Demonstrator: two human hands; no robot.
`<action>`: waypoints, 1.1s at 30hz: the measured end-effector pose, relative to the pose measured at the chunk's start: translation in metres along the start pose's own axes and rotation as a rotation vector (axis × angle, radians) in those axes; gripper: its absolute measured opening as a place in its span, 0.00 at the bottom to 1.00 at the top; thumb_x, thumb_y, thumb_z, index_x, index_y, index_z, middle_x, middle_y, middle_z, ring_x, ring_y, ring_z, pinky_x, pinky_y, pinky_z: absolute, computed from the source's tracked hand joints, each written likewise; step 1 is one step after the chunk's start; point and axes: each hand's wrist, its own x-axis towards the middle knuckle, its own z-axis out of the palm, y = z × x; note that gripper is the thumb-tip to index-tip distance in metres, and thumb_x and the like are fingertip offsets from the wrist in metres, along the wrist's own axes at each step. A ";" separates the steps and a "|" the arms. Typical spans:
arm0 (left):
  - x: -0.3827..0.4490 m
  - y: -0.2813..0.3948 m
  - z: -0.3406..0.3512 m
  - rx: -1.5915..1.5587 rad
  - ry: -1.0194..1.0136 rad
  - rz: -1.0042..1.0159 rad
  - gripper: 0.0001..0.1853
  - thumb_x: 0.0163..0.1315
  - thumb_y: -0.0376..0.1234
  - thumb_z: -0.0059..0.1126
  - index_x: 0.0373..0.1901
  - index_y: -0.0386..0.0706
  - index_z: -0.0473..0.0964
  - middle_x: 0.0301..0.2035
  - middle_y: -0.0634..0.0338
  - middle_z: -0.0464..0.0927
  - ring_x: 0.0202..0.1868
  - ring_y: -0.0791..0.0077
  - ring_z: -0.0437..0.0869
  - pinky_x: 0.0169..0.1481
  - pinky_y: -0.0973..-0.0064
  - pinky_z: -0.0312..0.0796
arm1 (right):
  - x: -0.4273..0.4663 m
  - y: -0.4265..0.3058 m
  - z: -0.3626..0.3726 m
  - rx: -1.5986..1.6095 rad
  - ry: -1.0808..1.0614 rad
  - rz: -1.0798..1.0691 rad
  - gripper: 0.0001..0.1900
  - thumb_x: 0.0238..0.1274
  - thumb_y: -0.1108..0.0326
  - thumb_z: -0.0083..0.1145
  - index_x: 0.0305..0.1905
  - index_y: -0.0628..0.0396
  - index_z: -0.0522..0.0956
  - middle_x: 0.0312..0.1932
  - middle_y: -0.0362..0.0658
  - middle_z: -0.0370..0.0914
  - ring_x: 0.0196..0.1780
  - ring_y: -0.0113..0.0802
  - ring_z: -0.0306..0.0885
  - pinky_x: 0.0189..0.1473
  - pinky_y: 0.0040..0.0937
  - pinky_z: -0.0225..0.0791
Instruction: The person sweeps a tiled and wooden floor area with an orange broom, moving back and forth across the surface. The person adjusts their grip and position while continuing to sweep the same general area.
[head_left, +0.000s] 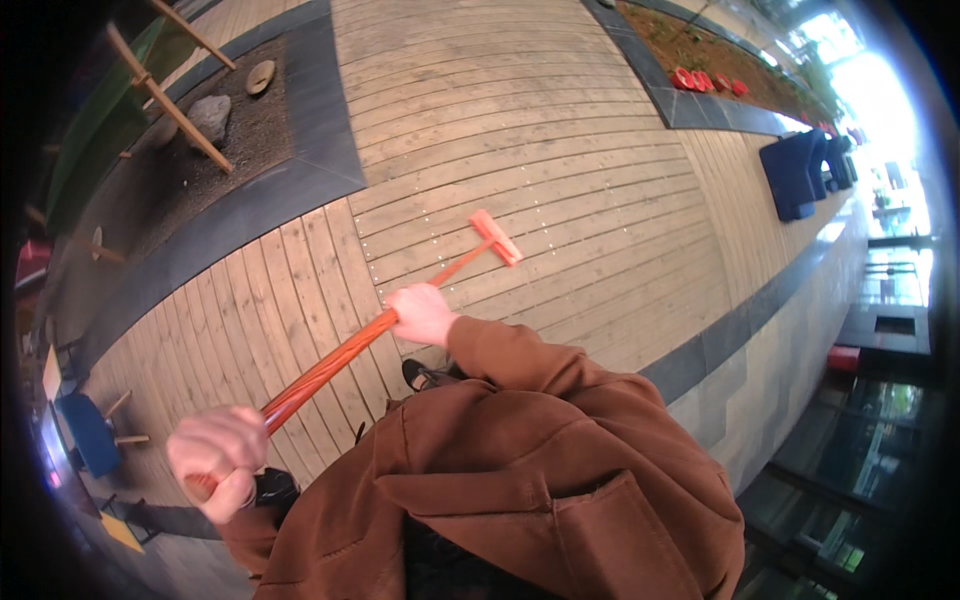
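Note:
My left hand (217, 459), at the lower left, is closed round the upper end of a glossy orange-brown wood-grain pole (330, 367). Further down the same pole, near the middle of the view, my right hand (421, 311) grips it. The pole slants up and right to a flat, salmon-coloured crosswise head (496, 238), perhaps of a mop or broom; its exact kind cannot be told. This head is over the wooden plank deck (600, 285), apparently resting on it. Rows of small white dots mark the planks around it. Brown sleeves cover both arms.
A dark stone border (322, 112) edges a gravel bed with a rock (210, 118) and wooden poles at upper left. A planter with red objects (701, 80) lies at upper right. Blue seats (789, 176) stand at right, another blue chair (88, 435) at left. My dark shoes are below me.

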 end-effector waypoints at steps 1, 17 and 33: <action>0.000 -0.013 0.003 -0.038 -0.006 -0.032 0.18 0.50 0.22 0.54 0.09 0.43 0.59 0.10 0.61 0.66 0.11 0.67 0.64 0.23 0.70 0.61 | -0.017 0.013 0.001 -0.025 0.029 0.041 0.07 0.47 0.63 0.62 0.28 0.53 0.82 0.28 0.51 0.82 0.37 0.53 0.83 0.41 0.49 0.76; 0.018 0.037 0.041 0.238 -0.473 0.032 0.16 0.56 0.28 0.55 0.15 0.46 0.61 0.09 0.65 0.67 0.10 0.74 0.68 0.21 0.76 0.60 | -0.044 -0.027 0.017 0.131 0.203 0.132 0.04 0.43 0.65 0.63 0.26 0.49 0.79 0.24 0.49 0.78 0.35 0.55 0.80 0.35 0.52 0.70; 0.038 -0.123 0.258 -0.117 -0.604 -0.372 0.17 0.55 0.20 0.56 0.14 0.40 0.60 0.17 0.60 0.68 0.23 0.64 0.73 0.46 0.59 0.70 | -0.355 0.152 0.013 0.023 0.489 0.786 0.04 0.43 0.66 0.62 0.27 0.49 0.85 0.26 0.49 0.82 0.36 0.51 0.82 0.40 0.48 0.76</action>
